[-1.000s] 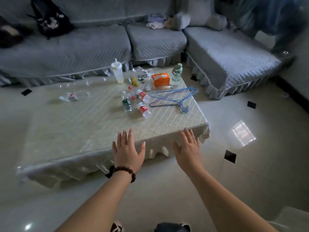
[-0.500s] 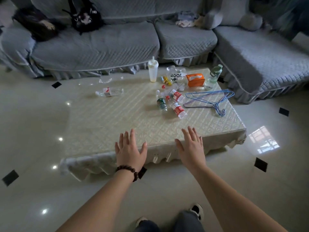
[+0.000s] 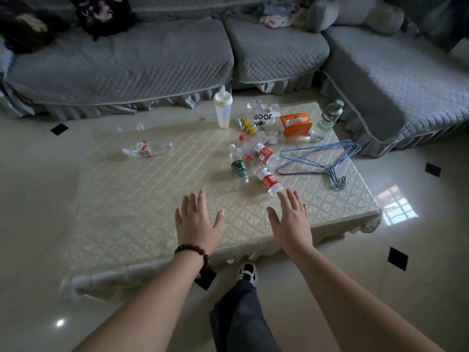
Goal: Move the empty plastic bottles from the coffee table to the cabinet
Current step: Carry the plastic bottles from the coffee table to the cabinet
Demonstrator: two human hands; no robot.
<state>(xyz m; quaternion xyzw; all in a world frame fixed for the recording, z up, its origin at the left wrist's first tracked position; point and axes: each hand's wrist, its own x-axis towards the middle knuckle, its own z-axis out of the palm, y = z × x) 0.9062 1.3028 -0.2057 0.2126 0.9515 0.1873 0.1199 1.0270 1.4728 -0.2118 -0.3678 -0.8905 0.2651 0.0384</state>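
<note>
The right hand point(image 3: 291, 222) was nearer to the bottles: its fingers point(image 3: 294, 199), spread and holding nothing, pointed almost at the base of the red-label bottle point(image 3: 268, 181), just above them in the frame. This bottle lay on its side, its long axis running from upper left to lower right. The left hand point(image 3: 196, 222) hovered flat and empty over the bare surface point(image 3: 142, 199). A green-label bottle point(image 3: 238, 170) lay just left of the red one, another red-label bottle point(image 3: 262, 153) above it. One clear bottle point(image 3: 148, 149) lay well apart at the left. Blue hangers point(image 3: 322, 161) lay to the right, near the cluster, and could probably catch a wide reach.
</note>
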